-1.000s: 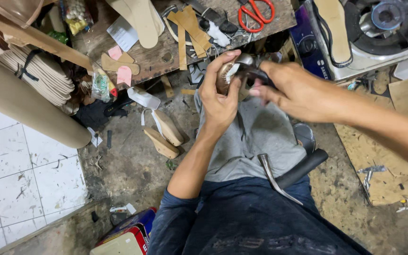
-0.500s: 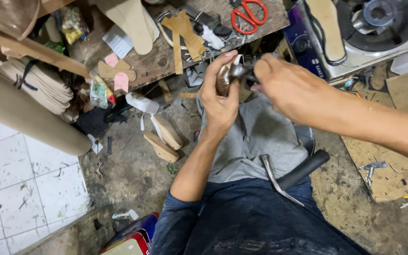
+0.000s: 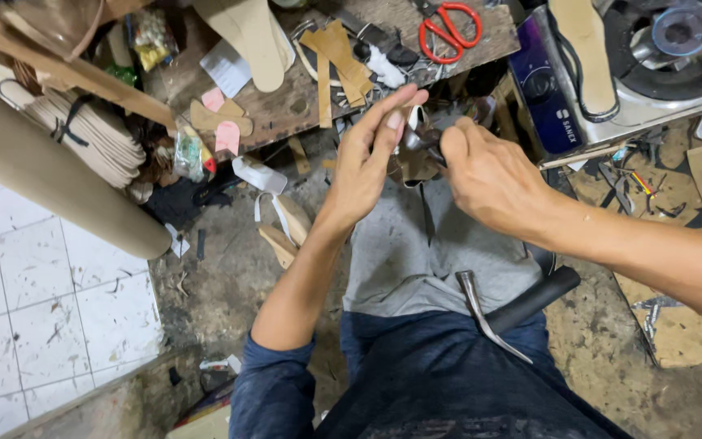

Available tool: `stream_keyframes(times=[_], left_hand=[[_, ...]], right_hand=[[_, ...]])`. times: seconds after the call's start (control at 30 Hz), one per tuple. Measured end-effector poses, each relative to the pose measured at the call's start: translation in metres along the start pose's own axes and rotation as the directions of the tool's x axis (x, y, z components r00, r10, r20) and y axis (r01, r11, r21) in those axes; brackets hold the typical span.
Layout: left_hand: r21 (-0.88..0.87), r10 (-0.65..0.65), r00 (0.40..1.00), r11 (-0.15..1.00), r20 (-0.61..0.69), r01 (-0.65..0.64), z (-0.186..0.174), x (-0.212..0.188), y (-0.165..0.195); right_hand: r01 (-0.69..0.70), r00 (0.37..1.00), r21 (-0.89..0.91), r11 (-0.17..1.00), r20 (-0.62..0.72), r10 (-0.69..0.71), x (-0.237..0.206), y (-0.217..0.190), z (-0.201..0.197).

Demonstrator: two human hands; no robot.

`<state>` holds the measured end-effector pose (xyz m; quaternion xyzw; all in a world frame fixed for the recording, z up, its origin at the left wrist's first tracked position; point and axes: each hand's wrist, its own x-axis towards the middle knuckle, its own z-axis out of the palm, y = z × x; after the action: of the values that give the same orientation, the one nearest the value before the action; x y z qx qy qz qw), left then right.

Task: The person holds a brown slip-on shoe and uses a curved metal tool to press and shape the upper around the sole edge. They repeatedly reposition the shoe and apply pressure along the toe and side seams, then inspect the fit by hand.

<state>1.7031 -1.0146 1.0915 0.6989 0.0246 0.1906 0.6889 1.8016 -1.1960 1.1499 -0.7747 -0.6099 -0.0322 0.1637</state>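
The small brown piece (image 3: pixel 406 158) sits between both hands, above the grey cloth (image 3: pixel 436 252) on the lap. A second ago the left hand (image 3: pixel 367 158) curled round it; now its fingers stand straighter, backing the piece from 9 o'clock. The right hand (image 3: pixel 489 175) has slid in from 3 o'clock and pinches a dark tool at its edge. A hammer (image 3: pixel 513 309) lies at 6 o'clock, red scissors (image 3: pixel 448 28) at 12 on the surface (image 3: pixel 286 106).

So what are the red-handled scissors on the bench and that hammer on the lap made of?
The red-handled scissors: glossy red loops, likely plastic; the blades are barely visible. The hammer: a grey, dull-shining head, probably steel, and a matte black handle that looks like rubber or plastic.
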Motion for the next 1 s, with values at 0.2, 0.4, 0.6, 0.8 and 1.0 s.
stream_keyframes(times=[0.2, 0.4, 0.6, 0.8, 1.0], left_hand=[[0.215, 0.162, 0.987, 0.964, 0.005, -0.159, 0.01, -0.003, 0.005], [0.236, 0.24, 0.97, 0.945, -0.038, -0.225, 0.021, -0.004, 0.006], [0.252, 0.234, 0.97, 0.944, -0.06, -0.212, 0.044, -0.017, 0.009], [0.224, 0.186, 0.976, 0.962, -0.111, -0.158, 0.055, -0.024, 0.009], [0.265, 0.222, 0.97, 0.946, -0.103, -0.189, 0.047, -0.028, 0.009]], right_hand=[[0.119, 0.991, -0.136, 0.983, 0.081, -0.109, -0.011, 0.006, -0.027], [-0.148, 0.978, 0.516, 0.843, -0.05, 0.202, -0.005, 0.011, -0.028], [-0.066, 0.839, 0.508, 0.859, -0.438, 0.323, -0.004, 0.0, 0.016], [-0.057, 0.858, 0.422, 0.905, -0.442, 0.26, -0.008, 0.001, 0.028], [-0.32, 0.89, 0.815, 0.484, 0.083, 0.448, -0.011, 0.012, 0.002]])
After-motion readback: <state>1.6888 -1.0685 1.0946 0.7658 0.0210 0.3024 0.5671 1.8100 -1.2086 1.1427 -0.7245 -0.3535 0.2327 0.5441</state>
